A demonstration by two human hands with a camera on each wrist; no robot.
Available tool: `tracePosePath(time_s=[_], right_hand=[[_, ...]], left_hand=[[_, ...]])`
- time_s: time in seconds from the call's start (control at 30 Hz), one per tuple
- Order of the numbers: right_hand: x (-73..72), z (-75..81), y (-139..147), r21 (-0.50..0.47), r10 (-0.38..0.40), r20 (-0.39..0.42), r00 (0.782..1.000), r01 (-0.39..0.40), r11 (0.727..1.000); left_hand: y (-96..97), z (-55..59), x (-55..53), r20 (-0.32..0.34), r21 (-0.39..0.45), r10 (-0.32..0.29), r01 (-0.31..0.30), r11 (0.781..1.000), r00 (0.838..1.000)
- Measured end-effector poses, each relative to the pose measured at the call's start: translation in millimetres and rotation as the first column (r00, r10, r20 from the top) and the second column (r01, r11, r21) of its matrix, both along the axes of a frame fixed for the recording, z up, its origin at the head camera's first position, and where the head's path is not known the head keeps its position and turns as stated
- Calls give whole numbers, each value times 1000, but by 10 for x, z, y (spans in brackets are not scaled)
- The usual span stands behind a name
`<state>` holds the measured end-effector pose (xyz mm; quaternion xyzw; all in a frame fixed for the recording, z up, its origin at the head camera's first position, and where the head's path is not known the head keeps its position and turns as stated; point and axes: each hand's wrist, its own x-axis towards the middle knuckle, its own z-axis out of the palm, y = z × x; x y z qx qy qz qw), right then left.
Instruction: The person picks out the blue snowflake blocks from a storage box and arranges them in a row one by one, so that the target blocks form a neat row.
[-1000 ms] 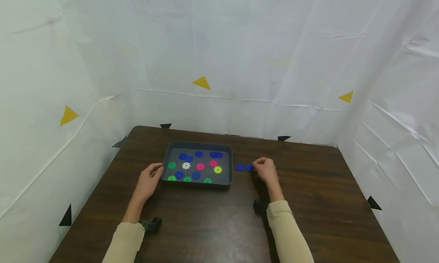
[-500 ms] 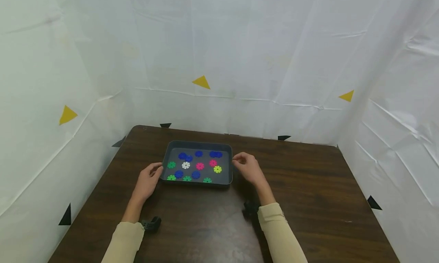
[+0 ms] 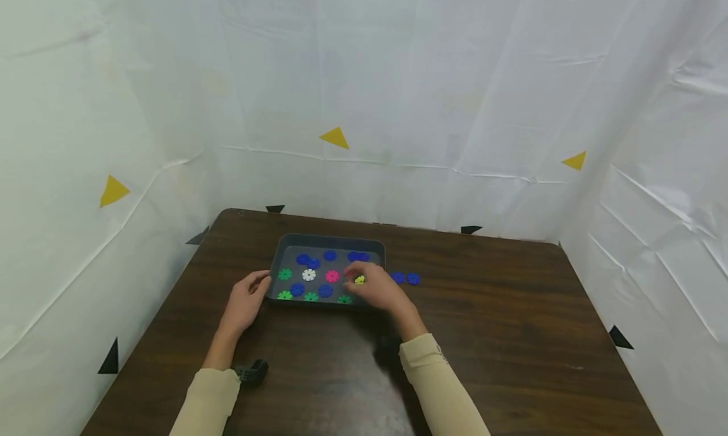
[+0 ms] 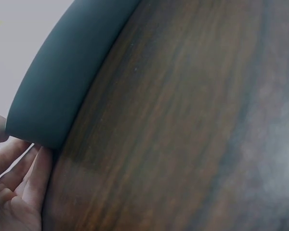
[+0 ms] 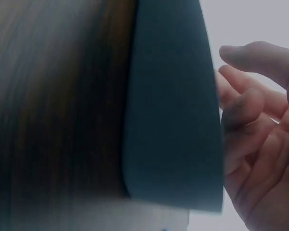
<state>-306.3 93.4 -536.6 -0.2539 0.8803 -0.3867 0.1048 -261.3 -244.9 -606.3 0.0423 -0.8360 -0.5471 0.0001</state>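
Observation:
A dark grey tray (image 3: 327,239) holds several notched plastic discs: blue, green, pink, white and yellow. My left hand (image 3: 246,302) rests at the tray's left wall, fingertips touching it; in the left wrist view its fingers meet the tray corner. Over the tray's right part hovers my right hand (image 3: 375,287), thumb and forefinger apart, nothing visible between them in the right wrist view. Near its fingertips in the head view are a yellow disc (image 3: 360,279) and a pink disc (image 3: 332,276). The hand covers the spot where a second pink disc lay.
Two blue discs (image 3: 406,278) lie side by side on the brown wooden table (image 3: 512,322), right of the tray. White sheeting (image 3: 398,107) with yellow and black triangles encloses the table at the back and sides.
My right hand has moved left from beside the two blue discs, past the tray's right rim, to above the discs in the tray. My left hand has stayed at the tray's left wall.

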Motion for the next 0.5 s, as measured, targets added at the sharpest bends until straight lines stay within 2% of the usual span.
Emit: tracePosePath(time_s=[0.1,0.2,0.5], right_hand=[[-19,-44,-132,60,50,0,999,-50,997],[-32,-93,-242,117,69,-4,998,-68,991],[-4,-190,-424,239,-31,-48,998,41,970]], left_hand=[[-2,5,10,-3,-1,4,-4,1000,1000],[2,17,19,-6,1,13,-13,1000,1000],[-3,-32,-5,-4,7,14,-14,1000,1000]])
